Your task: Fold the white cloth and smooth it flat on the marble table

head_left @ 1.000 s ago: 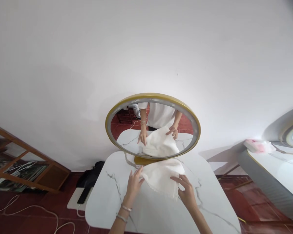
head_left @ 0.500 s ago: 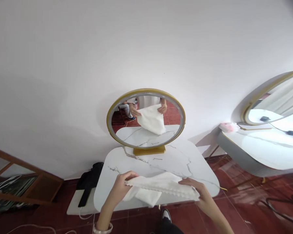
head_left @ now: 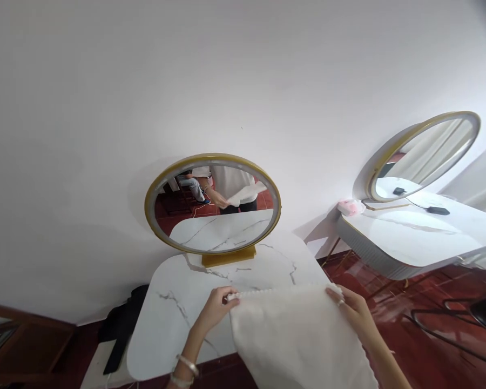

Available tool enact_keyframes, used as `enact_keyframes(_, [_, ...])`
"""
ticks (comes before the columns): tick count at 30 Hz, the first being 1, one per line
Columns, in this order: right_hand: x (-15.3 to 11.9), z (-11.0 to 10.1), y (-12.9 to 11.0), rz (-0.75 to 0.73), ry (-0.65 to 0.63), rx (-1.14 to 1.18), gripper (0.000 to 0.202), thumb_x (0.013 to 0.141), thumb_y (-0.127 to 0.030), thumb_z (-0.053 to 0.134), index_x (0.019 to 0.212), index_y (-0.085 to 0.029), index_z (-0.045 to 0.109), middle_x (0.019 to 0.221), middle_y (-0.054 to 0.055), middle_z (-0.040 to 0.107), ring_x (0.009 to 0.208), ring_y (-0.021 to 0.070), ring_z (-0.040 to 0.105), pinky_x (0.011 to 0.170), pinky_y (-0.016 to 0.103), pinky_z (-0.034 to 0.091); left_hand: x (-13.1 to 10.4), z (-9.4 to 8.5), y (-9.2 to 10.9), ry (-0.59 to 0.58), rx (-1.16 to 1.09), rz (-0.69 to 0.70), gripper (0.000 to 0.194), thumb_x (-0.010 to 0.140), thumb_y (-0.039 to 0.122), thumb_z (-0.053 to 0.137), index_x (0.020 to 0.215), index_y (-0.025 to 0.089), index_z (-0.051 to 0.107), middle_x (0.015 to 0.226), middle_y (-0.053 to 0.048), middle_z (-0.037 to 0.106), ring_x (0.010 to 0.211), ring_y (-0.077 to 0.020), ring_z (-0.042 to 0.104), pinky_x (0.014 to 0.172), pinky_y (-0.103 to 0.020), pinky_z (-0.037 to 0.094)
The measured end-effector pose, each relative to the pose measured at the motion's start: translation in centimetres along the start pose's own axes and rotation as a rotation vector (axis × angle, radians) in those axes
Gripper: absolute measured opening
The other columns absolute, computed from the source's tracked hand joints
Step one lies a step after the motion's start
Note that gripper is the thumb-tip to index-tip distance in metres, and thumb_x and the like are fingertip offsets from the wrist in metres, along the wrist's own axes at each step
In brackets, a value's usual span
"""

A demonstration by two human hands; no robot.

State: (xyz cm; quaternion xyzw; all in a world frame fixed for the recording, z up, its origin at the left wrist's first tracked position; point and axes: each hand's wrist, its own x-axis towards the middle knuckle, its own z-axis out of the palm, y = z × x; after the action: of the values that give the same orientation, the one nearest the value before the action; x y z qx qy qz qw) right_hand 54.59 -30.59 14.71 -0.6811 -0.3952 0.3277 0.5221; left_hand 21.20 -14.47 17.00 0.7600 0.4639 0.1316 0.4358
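Observation:
A white cloth with a scalloped edge hangs spread between my two hands, over the front of the marble-patterned table. My left hand pinches its upper left corner, with bracelets on that wrist. Closed on the upper right corner is my right hand, which wears a ring. The cloth's lower part runs out of the bottom of the view. Behind the cloth, a round gold-framed mirror stands on the table and reflects a hand with the cloth.
To the right, a second white table carries another round mirror, a pink and white packet and a black device with a cable. A black bag is at the left. Part of a seated person shows in the mirror.
The cloth was bunched over the table; now it hangs open, drawn toward me and to the right. My view has turned right, bringing more of the second table into sight.

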Motion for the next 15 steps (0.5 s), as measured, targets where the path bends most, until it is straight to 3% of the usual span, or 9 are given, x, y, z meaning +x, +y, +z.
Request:
enact_keyframes(4, [8.8, -0.6, 4.1, -0.057, -0.065, -0.286, 0.048, 0.073, -0.059, 0.050, 0.073, -0.015, 0.069, 0.064, 0.002, 0.063, 0.062, 0.0182, 0.057, 0.055, 0.025, 0.043, 6.7, 3.7, -1.7, 0.153, 0.085, -0.062, 0.022, 0.070, 0.038, 0.062, 0.069, 0.016, 0.064, 0.056, 0.005, 0.050, 0.058, -0.0124, 0.045, 0.058, -0.023, 0.033])
enact_keyframes(9, [18.5, -0.4, 7.0, -0.055, -0.042, -0.466, 0.026, 0.061, -0.039, 0.053, 0.059, -0.017, 0.066, 0.050, 0.001, 0.056, 0.056, 0.0177, 0.053, 0.056, 0.026, 0.039, 13.8, 5.2, -1.2, 0.309, 0.176, -0.112, 0.010, 0.070, 0.029, 0.065, 0.071, 0.019, 0.065, 0.062, 0.003, 0.058, 0.063, -0.0127, 0.051, 0.061, -0.022, 0.032])
enact_keyframes(12, [22.5, 0.4, 8.1, -0.075, -0.021, -0.506, 0.023, 0.063, -0.033, 0.051, 0.063, -0.018, 0.069, 0.060, 0.005, 0.063, 0.065, 0.0205, 0.057, 0.062, 0.028, 0.042, 16.1, 6.1, -1.3, 0.375, 0.190, -0.114, 0.009, 0.076, 0.025, 0.060, 0.076, 0.020, 0.067, 0.066, 0.001, 0.063, 0.066, -0.0138, 0.057, 0.064, -0.023, 0.038])
enact_keyframes(15, [23.9, 1.7, 9.3, -0.103, 0.029, -0.529, 0.031, 0.071, -0.033, 0.047, 0.080, -0.017, 0.072, 0.075, 0.010, 0.068, 0.073, 0.0229, 0.059, 0.068, 0.032, 0.045, 16.1, 8.4, -2.1, 0.459, 0.188, -0.108, 0.023, 0.084, 0.020, 0.047, 0.096, 0.020, 0.067, 0.087, -0.004, 0.069, 0.083, -0.0172, 0.064, 0.074, -0.027, 0.046])
